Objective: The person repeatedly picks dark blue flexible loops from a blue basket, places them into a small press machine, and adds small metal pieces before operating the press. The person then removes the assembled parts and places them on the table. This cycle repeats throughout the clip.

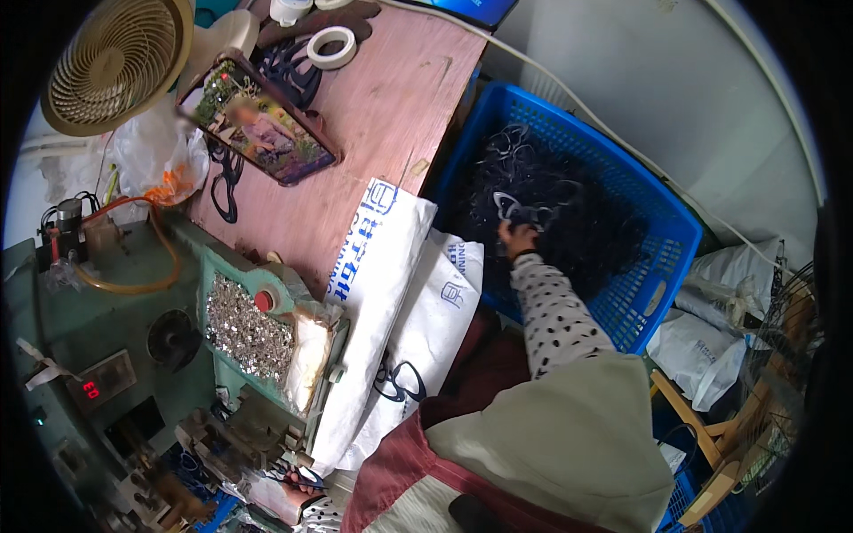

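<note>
While right hand [518, 238] grips black frame [520, 210], blue crate [662, 231] underneath, pile around.

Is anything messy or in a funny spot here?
A few black frames lie loose on the white sack draped off the table, apart from the heap in the blue basket, where the right hand grips some. Small metal bits lie piled on the green machine. Nothing looks broken.
</note>
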Available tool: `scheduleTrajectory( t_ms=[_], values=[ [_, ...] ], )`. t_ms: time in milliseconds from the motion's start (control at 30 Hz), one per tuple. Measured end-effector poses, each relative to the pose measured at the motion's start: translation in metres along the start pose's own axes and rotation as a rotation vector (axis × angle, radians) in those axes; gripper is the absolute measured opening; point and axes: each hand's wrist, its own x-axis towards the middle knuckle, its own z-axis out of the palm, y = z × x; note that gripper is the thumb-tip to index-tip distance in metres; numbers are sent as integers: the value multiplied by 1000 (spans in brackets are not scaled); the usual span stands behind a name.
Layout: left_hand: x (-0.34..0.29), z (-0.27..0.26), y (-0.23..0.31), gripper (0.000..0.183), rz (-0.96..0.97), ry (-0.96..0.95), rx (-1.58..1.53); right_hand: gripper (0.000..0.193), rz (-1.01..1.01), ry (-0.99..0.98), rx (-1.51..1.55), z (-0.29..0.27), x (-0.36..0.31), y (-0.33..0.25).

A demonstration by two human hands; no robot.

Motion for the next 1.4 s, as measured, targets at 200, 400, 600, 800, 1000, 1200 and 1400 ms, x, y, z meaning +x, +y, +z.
scheduleTrajectory(
  t_ms=[200,400,600,800,1000,1200,1400],
  values=[
    [43,-55,-20,22,104,134,184,68,45,-17,-184,116,-57,146],
    [52,-54,-16,22,-5,-66,159,32,-360,-193,108,-73,-43,47],
    [37,-44,-5,23,64,48,260,33,-283,261,145,-86,19,-43],
    [34,-22,-8,33,160,277,255,38,-144,285,-87,-51,78,24],
    [31,-52,-2,38,117,203,355,38,-495,313,6,-99,69,-18],
    [41,-54,6,45,109,178,449,48,-160,-214,-124,-112,94,-54],
    [75,-99,10,48,94,184,642,61,422,-476,184,44,19,104]
  ],
)
